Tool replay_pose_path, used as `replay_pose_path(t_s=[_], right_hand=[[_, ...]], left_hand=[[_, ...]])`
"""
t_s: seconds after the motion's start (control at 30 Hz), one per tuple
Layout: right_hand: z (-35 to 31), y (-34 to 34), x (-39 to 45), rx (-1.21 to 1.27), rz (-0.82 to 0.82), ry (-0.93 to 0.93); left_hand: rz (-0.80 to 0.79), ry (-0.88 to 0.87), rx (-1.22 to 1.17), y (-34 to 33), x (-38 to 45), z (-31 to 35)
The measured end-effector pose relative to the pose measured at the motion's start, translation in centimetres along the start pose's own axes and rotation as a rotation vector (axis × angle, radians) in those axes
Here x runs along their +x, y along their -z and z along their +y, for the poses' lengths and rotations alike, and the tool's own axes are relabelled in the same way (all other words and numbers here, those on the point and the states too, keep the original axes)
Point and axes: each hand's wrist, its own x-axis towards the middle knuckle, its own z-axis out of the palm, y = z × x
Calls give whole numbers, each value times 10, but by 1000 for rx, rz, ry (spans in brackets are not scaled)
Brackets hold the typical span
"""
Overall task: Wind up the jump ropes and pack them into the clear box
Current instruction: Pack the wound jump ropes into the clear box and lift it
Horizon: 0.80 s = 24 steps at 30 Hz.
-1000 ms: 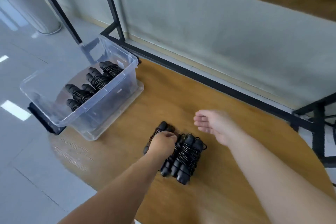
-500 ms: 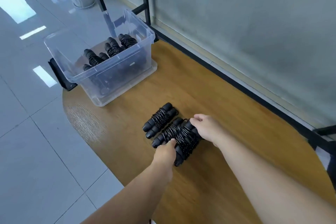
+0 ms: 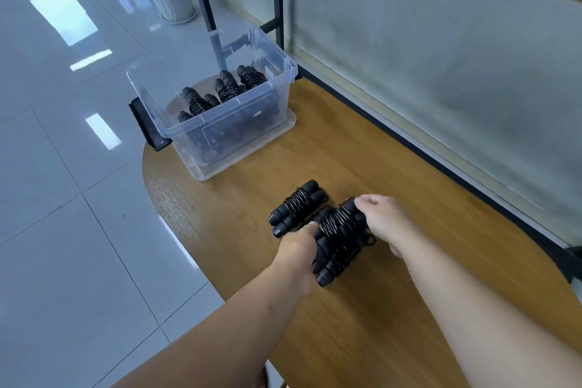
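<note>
Both hands clenched on wound rope bundles point(image 3: 338, 236) mid-tabletop: left hand point(image 3: 297, 250) at near end, right hand point(image 3: 382, 219) at far end. Advice: lift level, squeeze inward, carry to clear box point(image 3: 233, 132) at far-left corner.

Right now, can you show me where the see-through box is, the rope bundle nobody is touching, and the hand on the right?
clear box point(image 3: 220, 132), head view, on its front wall.
loose rope bundle point(image 3: 297, 206), head view, on its wound middle.
right hand point(image 3: 382, 217), head view, on its back.
</note>
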Motion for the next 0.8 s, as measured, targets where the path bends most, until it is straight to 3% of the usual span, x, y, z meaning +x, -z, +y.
replay_pose_path(t_s=[0.23,0.4,0.8], right_hand=[[-49,8,-39,179,71,76],[-103,-8,-66,259,117,166],[-236,-97,-82,413,237,183]], left_hand=[[3,-197,151,28,-45,66],[89,-338,288,71,-64,116],[-56,-505,459,194,-73,250]])
